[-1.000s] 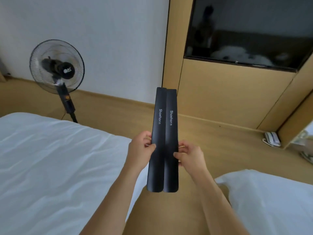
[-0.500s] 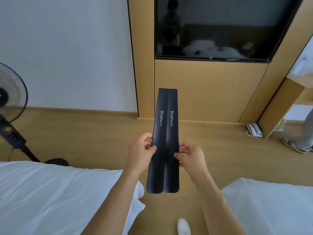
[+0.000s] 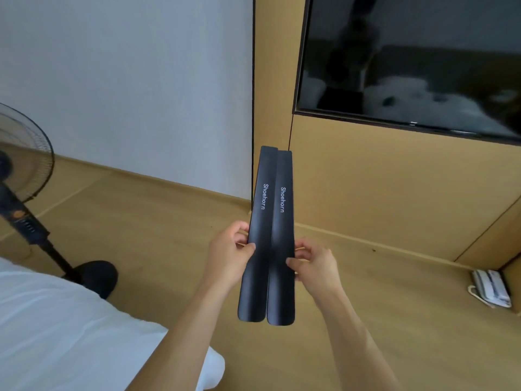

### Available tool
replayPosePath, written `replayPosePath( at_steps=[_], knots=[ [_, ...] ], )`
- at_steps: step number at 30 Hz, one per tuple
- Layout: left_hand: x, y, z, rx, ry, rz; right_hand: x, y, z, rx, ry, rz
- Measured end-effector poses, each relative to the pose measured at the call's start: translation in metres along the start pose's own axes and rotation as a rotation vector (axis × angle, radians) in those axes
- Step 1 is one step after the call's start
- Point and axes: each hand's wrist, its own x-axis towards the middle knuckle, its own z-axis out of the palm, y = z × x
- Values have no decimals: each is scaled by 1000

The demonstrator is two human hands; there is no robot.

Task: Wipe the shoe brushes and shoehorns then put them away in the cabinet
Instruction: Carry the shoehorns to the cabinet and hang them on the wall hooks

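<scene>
Two shoehorns, left shoehorn (image 3: 258,244) and right shoehorn (image 3: 282,249), side by side, edges touching, long axes pointing away from the body. Left hand (image 3: 228,255) pinches the left one mid-length; right hand (image 3: 315,263) pinches the right one. Cabinet opening not clearly in view, possibly rightward.

two black shoehorns, left (image 3: 258,235) and right (image 3: 282,241) | "Shoehorn" printed in white on each | side by side, long edges touching | upright before me, broad ends down
</scene>
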Motion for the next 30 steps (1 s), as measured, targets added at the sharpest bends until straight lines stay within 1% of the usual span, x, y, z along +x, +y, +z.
replayPosePath(
  at_steps=[7, 12, 22, 27, 30],
  knots=[
    [97, -23, 11, -41, 87, -71, 111, -7, 19, -38, -55, -11],
    [194, -45, 7, -114, 145, -67, 210, -23, 51, -75, -90, -40],
    [409, -74, -59, -130, 230, -105, 411, -95, 154, -73, -183, -51],
    [484, -92, -90, -109, 278, -83, 488, -122, 208, -50, -249, -86],
    [526, -108, -109, -94, 341, -91, 534, -134, 246, -38, -297, -111]
  ],
)
